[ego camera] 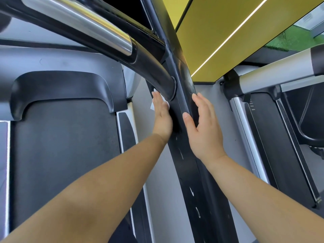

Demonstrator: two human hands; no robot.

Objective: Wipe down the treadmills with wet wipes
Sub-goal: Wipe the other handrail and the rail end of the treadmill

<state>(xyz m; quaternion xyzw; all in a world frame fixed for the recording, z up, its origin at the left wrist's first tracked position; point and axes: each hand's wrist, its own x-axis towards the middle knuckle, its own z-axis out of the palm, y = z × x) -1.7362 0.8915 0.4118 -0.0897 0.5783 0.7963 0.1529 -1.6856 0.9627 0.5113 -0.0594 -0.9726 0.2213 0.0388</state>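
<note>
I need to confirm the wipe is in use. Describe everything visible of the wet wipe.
The wet wipe is white, thin and soft-looking, mostly hidden beneath the left hand. Only small edges peek out beside the fingers and at their tips. The flat hand presses it against the black upright post, just below the handrail joint. Wetness cannot be judged.

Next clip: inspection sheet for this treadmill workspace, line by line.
Surface: black post, handrail joining it from the left.
Job's things: white wipe, mostly hidden under the left hand; treadmill belt at left.
Clutter: nothing seen.
Hands: left hand flat, pressing the wipe on the post; right hand flat on its other side.
Cables: nothing seen.
Surroundings: second treadmill at right, yellow wall panel, green turf.
</note>
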